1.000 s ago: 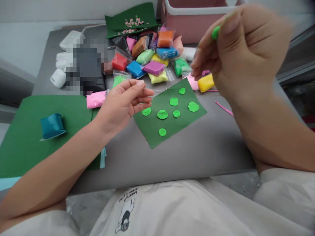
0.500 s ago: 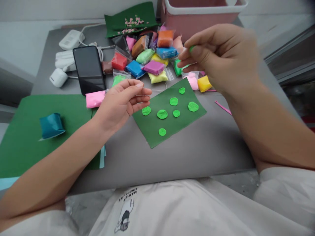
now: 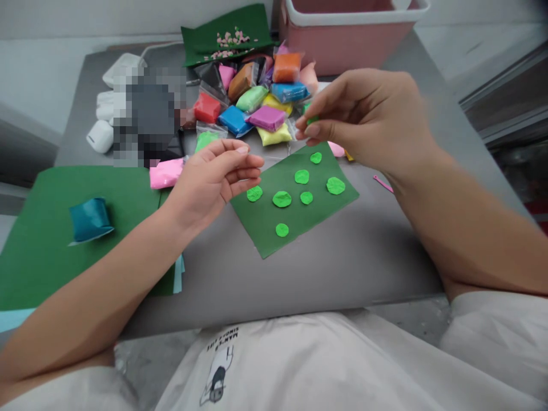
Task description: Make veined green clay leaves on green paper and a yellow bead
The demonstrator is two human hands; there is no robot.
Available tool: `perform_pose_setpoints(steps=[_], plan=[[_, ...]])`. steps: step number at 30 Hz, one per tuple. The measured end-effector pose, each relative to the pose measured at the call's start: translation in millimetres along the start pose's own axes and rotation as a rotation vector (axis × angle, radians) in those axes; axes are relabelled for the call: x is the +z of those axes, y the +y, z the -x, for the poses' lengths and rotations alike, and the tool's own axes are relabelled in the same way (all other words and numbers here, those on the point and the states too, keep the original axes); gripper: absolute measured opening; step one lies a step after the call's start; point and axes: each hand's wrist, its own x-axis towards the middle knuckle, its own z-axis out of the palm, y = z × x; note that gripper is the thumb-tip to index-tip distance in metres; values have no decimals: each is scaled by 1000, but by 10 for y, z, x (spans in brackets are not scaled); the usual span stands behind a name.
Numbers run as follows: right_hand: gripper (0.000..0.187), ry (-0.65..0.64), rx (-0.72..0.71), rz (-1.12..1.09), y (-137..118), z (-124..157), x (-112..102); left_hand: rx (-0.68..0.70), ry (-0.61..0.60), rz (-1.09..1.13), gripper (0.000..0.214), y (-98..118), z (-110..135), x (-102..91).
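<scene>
My right hand is raised over the far right of a small green sheet. Between its thumb and fingertips it pinches a bit of bright green clay. My left hand hovers by the sheet's left corner, thumb against the index finger and the other fingers curled; whatever may be in that pinch is hidden. Several flattened rounds of the same bright green lie apart on the sheet, among them a larger one at the right and one near the front corner.
Several bagged clay blocks, including a purple one, are heaped behind the sheet. A pink bin stands at the back. Left are a larger green sheet with a teal packet, a pink packet and a pixelated patch. A pink stick lies right.
My right hand has come down and to the left, toward my left hand, still pinching the green clay. My left hand has stayed in place. A pixelated patch now covers the phone.
</scene>
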Motion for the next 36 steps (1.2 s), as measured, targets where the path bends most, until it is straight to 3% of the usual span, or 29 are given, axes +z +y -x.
perform_pose_setpoints(steps=[3,8,13,15,17,22,26,30,36], plan=[[12,-13,40,-32,-10,25,19,-9,-2,-5,16,1,4,4],[22,-30,-44,-35,36,4,-2,-23,8,13,16,9,-2,11],[36,-114,48,3,102,-24,-35,-17,-7,-16,16,33,-2,16],[35,-127,15,31,111,-18,-18,-13,-28,-37,15,43,7,18],[35,-117,-18,13,101,0,13,-13,-40,-50,15,47,16,16],[38,-87,48,10,30,62,65,5,-61,-74,13,32,30,-7],[34,-78,-59,88,16,83,70,26,-100,-125,10,39,41,-34],[49,-79,2,101,25,73,77,34,-64,-146,10,71,34,-53],[29,-119,-27,-2,47,73,118,82,-91,-166,8,64,29,-71]])
